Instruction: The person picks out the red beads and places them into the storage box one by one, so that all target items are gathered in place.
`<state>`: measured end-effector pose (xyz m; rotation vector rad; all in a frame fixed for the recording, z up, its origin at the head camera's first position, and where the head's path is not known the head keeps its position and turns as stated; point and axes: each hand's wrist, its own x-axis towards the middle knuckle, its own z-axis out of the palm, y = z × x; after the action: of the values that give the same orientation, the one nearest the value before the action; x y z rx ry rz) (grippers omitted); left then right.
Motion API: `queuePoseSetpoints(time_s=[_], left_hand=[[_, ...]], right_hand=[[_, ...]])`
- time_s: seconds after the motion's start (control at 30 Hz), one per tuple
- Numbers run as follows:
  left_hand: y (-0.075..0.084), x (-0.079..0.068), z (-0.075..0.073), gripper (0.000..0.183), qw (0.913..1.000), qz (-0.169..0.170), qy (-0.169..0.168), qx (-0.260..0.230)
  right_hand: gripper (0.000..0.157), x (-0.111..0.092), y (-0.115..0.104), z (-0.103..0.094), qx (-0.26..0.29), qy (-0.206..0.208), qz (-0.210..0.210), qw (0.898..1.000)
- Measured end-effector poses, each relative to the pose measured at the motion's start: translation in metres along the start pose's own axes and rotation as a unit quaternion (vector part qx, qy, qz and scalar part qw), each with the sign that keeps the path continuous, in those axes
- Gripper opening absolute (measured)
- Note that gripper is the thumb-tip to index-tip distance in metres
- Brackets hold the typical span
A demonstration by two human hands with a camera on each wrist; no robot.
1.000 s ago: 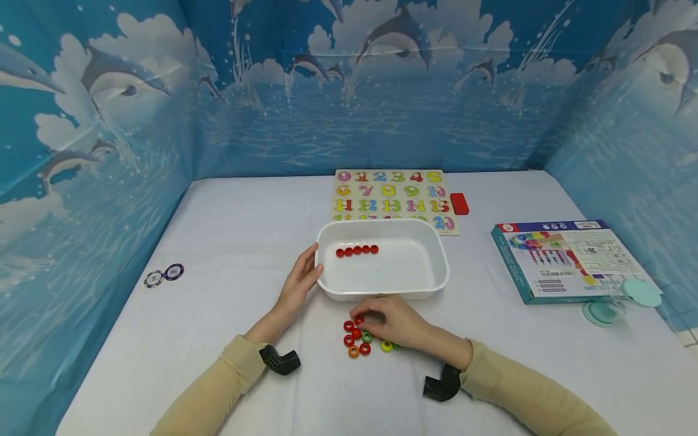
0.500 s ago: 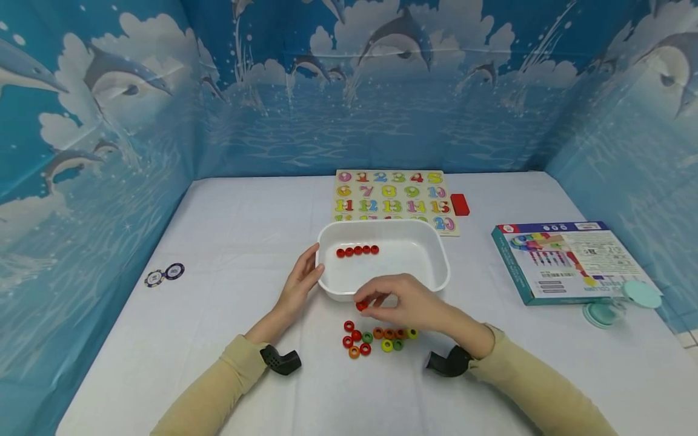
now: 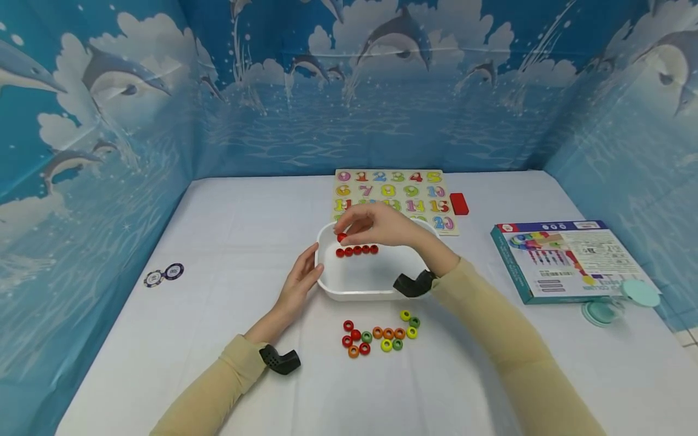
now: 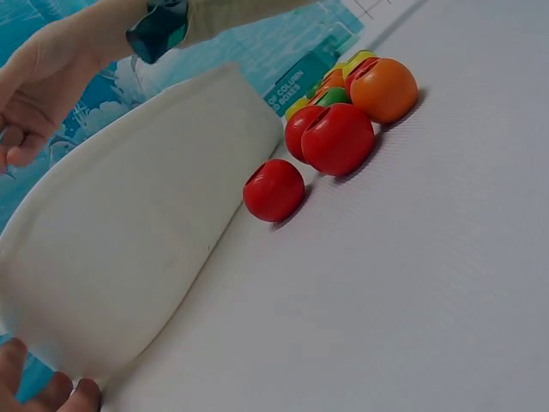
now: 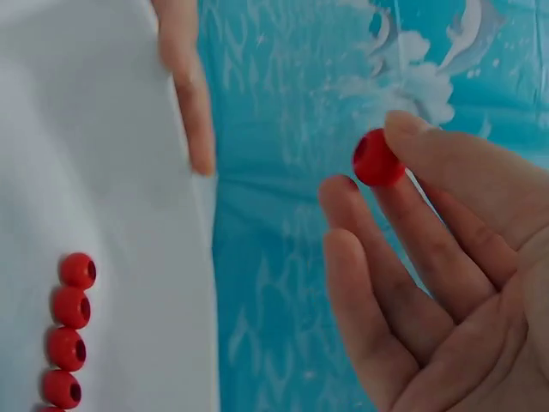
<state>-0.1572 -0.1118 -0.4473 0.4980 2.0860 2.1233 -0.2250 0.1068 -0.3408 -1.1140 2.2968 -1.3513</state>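
Note:
My right hand pinches a red bead between thumb and fingertips, over the far left part of a white tray. Several red beads stand in a line inside the tray, below the held one. My left hand holds the tray's left rim, thumb at the edge and fingers along the outer side; in the left wrist view its fingertips show by the tray wall. In front of the tray lies a loose group of red, orange, green and yellow beads.
A number board lies behind the tray, partly covered by it, with a red block beside it. To the right are a flat printed box and a mint-lidded clear container. Two round chips lie far left.
My right hand picked a red bead from the group and carried it forward over the tray, above the row's left end. The left hand stays at the rim.

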Motion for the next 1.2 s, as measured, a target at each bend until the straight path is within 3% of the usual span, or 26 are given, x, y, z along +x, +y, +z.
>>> queuePoseSetpoints(time_s=[0.27,0.47,0.67,0.87,1.03,1.2], left_hand=[[0.000,0.001,0.001,0.052,0.9999,0.009,-0.005,-0.007],[0.002,0.001,0.003,0.051,0.9999,0.009,-0.006,-0.012],[0.002,0.001,0.002,0.051,0.9998,0.011,-0.007,-0.012],[0.001,0.001,0.001,0.052,0.9998,0.010,-0.006,-0.015],[0.000,0.001,0.001,0.052,0.9998,0.011,-0.005,-0.016],[0.001,0.000,0.000,0.051,0.9999,0.001,0.003,-0.012]], right_hand=[[0.035,0.030,0.048,0.007,0.021,-0.069,0.105,0.992],[0.029,0.033,0.068,0.020,-0.027,-0.112,0.156,0.981],[0.028,0.033,0.077,0.028,-0.083,-0.103,0.142,0.981],[0.032,0.035,0.079,0.028,-0.060,-0.110,0.142,0.982],[0.038,0.031,0.061,0.011,-0.013,-0.076,0.118,0.990],[0.038,0.005,0.033,-0.009,0.016,-0.018,0.055,0.998]])
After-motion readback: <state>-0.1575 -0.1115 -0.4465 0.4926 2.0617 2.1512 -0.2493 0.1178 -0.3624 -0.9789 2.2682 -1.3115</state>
